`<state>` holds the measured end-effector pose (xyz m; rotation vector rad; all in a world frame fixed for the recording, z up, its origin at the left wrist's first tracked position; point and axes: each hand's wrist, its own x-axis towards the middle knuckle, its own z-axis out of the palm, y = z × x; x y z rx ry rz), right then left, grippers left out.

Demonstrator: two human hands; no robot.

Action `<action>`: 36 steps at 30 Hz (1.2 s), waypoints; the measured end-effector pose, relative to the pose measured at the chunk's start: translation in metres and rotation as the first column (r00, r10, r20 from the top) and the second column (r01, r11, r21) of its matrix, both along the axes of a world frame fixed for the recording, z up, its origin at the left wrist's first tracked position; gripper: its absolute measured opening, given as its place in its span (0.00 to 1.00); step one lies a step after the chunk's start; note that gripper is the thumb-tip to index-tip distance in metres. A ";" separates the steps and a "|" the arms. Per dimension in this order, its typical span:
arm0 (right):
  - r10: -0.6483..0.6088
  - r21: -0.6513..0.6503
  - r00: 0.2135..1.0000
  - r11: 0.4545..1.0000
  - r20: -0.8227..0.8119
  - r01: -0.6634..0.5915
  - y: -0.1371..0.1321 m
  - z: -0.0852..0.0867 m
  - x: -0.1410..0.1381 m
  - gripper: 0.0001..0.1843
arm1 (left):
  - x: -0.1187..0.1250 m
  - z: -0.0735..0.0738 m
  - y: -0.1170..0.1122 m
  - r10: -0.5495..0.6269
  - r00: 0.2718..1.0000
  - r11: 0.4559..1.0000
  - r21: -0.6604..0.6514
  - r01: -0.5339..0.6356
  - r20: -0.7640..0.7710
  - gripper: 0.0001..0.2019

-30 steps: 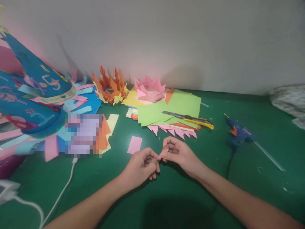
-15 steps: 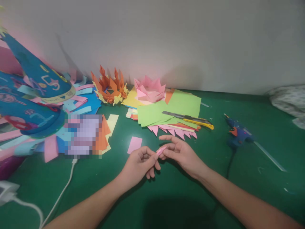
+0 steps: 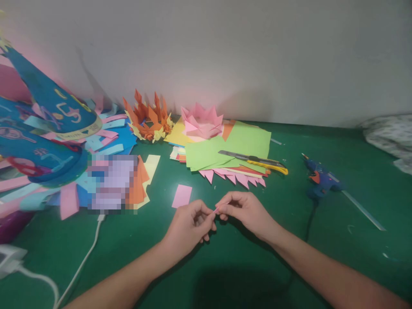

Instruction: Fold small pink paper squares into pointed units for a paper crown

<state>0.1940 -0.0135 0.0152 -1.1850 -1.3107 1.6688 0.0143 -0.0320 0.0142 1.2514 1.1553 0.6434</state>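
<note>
A small folded piece of pink paper (image 3: 216, 210) is held between both hands above the green table (image 3: 154, 257). My left hand (image 3: 191, 223) pinches its lower left end between thumb and fingertips. My right hand (image 3: 243, 210) is closed on the other end, thumb against the curled fingers, which hide much of the paper. A flat pink paper rectangle (image 3: 182, 196) lies on the table just beyond my left hand. Behind the hands, pink pointed paper pieces (image 3: 231, 177) stick out from under a stack of green paper sheets (image 3: 206, 154).
A yellow utility knife (image 3: 267, 164) rests on the stack. Behind it sit a pink paper lotus (image 3: 202, 122) and an orange paper crown (image 3: 149, 118). At right lies a blue glue gun (image 3: 323, 180) with its stick. Blue paper cones (image 3: 54, 96) and a white cable (image 3: 86, 262) are at left.
My right hand's fingers have curled in; its raised index finger now presses on the folded pink paper. The paper has turned and shows a thinner edge. Other things have stayed put.
</note>
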 end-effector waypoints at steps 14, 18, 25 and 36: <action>-0.045 0.424 0.934 0.898 0.353 -0.118 0.001 0.026 0.024 0.07 | -0.011 -0.005 0.003 -0.018 0.957 0.924 0.360 0.127 -0.291 0.08; -0.471 0.655 0.688 0.756 0.552 -0.009 0.003 0.033 0.072 0.07 | -0.018 -0.003 0.011 0.133 0.892 0.762 0.620 0.187 -0.433 0.05; -0.662 0.751 0.358 0.603 0.659 -0.268 -0.003 0.002 0.129 0.12 | -0.024 -0.008 0.019 0.306 0.721 0.660 0.685 0.310 -0.622 0.12; -0.528 0.659 0.396 0.583 0.752 -0.475 0.017 -0.013 0.127 0.16 | -0.026 -0.004 0.022 0.187 0.829 0.714 0.652 0.254 -0.527 0.05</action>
